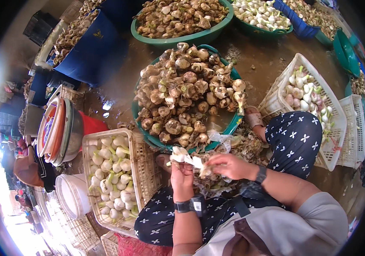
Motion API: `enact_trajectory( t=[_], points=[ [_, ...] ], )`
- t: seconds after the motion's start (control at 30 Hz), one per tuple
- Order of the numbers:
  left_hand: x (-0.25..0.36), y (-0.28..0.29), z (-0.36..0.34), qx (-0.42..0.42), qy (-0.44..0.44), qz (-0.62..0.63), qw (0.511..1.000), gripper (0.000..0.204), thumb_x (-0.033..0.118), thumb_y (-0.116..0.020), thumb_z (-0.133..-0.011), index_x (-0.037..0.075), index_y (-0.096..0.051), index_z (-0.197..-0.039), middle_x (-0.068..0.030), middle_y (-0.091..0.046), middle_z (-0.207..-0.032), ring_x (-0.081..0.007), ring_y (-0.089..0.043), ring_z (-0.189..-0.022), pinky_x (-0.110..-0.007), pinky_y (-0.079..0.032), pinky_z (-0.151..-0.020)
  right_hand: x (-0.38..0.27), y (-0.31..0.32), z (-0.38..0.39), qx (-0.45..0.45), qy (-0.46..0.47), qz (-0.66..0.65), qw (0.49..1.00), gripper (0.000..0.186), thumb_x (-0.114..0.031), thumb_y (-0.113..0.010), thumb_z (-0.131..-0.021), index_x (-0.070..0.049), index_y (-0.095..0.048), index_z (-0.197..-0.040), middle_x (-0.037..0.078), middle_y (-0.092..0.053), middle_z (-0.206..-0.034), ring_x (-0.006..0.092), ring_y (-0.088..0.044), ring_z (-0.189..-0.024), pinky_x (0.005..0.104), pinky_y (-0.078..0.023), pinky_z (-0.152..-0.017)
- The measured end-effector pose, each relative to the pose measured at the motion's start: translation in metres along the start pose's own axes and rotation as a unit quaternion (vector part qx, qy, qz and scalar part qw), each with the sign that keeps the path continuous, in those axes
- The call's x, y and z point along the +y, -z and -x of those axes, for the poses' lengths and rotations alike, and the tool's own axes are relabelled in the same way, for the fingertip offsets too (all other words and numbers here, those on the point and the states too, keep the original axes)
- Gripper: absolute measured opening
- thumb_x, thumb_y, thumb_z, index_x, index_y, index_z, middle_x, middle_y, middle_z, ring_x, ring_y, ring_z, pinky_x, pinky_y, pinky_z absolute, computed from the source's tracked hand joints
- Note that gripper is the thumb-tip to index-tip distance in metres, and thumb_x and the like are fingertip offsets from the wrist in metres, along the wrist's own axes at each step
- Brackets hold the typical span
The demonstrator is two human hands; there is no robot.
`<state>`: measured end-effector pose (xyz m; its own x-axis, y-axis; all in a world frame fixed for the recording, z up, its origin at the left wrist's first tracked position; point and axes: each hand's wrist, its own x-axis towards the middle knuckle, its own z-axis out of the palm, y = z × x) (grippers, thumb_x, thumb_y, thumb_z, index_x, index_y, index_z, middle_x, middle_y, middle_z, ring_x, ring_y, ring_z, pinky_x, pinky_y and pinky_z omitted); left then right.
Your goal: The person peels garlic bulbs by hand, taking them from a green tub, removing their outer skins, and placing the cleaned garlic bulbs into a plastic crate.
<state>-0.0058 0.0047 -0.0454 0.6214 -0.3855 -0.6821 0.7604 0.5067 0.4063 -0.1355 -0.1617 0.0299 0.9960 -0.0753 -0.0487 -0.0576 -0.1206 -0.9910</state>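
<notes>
A white garlic bulb (pixel 181 155) with a pale stem sits at the fingertips of my left hand (pixel 182 176), which is closed round it. Just to the right, my right hand (pixel 232 166) pinches loose garlic skin (pixel 204 165) at the bulb's stem side. Below and behind both hands lies a heap of papery peelings (pixel 250 147), partly on my lap. Directly ahead stands a green tub (pixel 236 123) piled with brown, unpeeled garlic bulbs (pixel 182 91).
Peeled white garlic fills a cream crate (pixel 142 170) at my left. Another cream crate (pixel 338 128) with garlic leans at my right. Farther off stand a green basin (pixel 182 42) and a blue barrel (pixel 88 53), both heaped with garlic. A white bucket (pixel 72 194) is at far left.
</notes>
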Motion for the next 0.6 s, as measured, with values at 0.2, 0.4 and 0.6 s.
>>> enact_trajectory(
  t=[0.2, 0.4, 0.6],
  points=[
    [0.017, -0.008, 0.014, -0.100, 0.068, 0.011, 0.993, 0.025, 0.032, -0.040, -0.093, 0.012, -0.056, -0.093, 0.0000, -0.058, -0.080, -0.0117, -0.047, -0.058, -0.021, -0.038, -0.048, -0.029, 0.058, 0.005, 0.199, 0.004, -0.505, 0.840, 0.023, -0.013, -0.049, -0.091, 0.004, -0.056, -0.105, 0.011, -0.062, -0.099, 0.0190, -0.060, -0.085, 0.0311, -0.049, -0.075],
    [0.008, -0.056, 0.038, 0.009, -0.083, -0.129, 0.988, 0.025, 0.032, -0.044, -0.091, 0.010, -0.052, -0.083, -0.0022, -0.056, -0.079, -0.0167, -0.055, -0.071, -0.030, -0.044, -0.055, -0.038, 0.015, -0.016, 0.076, -0.005, 0.309, 0.948, 0.028, -0.027, -0.062, -0.081, -0.010, -0.059, -0.104, 0.011, -0.062, -0.092, 0.0298, -0.060, -0.080, 0.0375, -0.049, -0.071],
    [0.003, -0.030, 0.031, -0.080, -0.326, -0.339, 0.879, 0.022, 0.029, -0.045, -0.092, 0.008, -0.050, -0.090, -0.0006, -0.055, -0.081, -0.0172, -0.055, -0.074, -0.029, -0.045, -0.066, -0.001, -0.026, -0.014, -0.007, 0.150, 0.234, 0.961, 0.028, -0.018, -0.062, -0.079, -0.009, -0.060, -0.106, 0.009, -0.059, -0.105, 0.0269, -0.058, -0.091, 0.0370, -0.049, -0.076]
  ],
)
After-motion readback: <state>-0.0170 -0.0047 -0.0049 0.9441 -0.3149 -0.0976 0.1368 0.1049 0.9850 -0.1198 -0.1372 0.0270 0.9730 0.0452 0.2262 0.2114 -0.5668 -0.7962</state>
